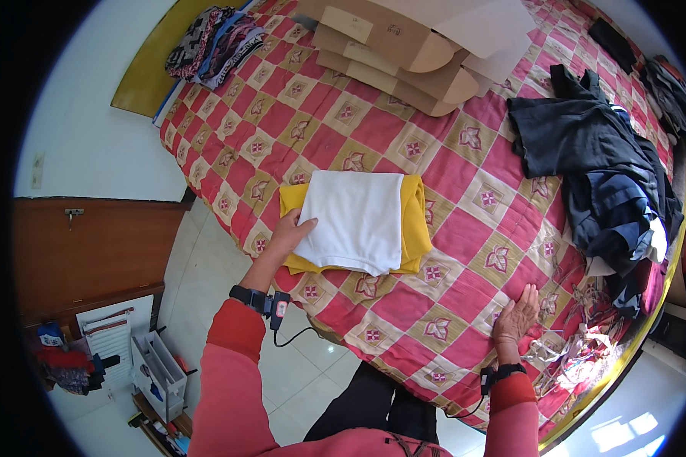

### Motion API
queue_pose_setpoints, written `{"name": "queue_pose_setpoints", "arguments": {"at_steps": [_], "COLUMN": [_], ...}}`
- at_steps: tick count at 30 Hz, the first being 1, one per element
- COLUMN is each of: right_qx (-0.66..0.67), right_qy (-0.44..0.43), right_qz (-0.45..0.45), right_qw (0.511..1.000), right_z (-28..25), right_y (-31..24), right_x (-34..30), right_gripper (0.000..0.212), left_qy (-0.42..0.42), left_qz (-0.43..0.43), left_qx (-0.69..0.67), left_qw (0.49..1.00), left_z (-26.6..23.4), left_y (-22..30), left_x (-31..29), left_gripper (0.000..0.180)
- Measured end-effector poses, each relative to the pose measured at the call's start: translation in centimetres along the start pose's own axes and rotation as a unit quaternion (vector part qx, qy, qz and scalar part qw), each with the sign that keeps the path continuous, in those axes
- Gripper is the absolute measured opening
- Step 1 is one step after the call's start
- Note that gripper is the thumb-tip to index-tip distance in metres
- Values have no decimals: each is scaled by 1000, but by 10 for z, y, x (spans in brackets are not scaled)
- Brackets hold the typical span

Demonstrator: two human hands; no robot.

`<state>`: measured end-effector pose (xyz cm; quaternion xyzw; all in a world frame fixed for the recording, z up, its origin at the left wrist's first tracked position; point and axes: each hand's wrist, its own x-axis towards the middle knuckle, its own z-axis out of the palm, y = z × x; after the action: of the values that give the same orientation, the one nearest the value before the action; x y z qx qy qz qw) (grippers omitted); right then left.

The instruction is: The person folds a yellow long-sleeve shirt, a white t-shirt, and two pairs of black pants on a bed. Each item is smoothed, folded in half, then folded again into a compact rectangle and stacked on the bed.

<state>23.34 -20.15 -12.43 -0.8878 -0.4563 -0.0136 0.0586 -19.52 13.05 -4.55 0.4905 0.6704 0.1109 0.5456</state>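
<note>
Garment, white, folded, mid-frame atop yellow cloth. Left hand at its left edge, thumb on top; can't tell if gripping. Right hand open, flat on bedspread, lower right.

Pink top, dark trousers, strapped wrists

The person's top has long reddish-pink sleeves ending in redder cuffs. A dark cord crosses its front. The left wrist wears a black strap with a small dark box, its face pinkish, and a thin black cable. The right wrist has a matching black band with its own dark wire.
</note>
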Motion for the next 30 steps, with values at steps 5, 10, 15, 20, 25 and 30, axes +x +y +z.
{"name": "queue_pose_setpoints", "arguments": {"at_steps": [5,10,15,20,25,30], "right_qx": [6,7,23,33,42,26], "right_qy": [-2,1,-13,-5,-2,1], "right_qz": [0,-5,4,-2,-9,-11], "right_qw": [1000,1000,1000,999,999,1000], "right_z": [0,-2,-2,-3,-3,0], "right_y": [0,0,1,1,3,3], "right_x": [1,2,1,3,2,1], "right_gripper": [62,62,61,62,62,62], "left_qy": [-71,-44,-17,15,57,183], "left_qz": [-67,-32,13,33,34,87], "left_qx": [-45,-117,-135,-108,-73,182], "left_qw": [994,992,991,993,995,962], "left_z": [-2,11,14,18,25,21], "left_y": [21,24,13,-10,-19,-16], "left_x": [-20,-35,-49,-52,-40,-35], "left_gripper": [51,51,46,42,44,46]}}
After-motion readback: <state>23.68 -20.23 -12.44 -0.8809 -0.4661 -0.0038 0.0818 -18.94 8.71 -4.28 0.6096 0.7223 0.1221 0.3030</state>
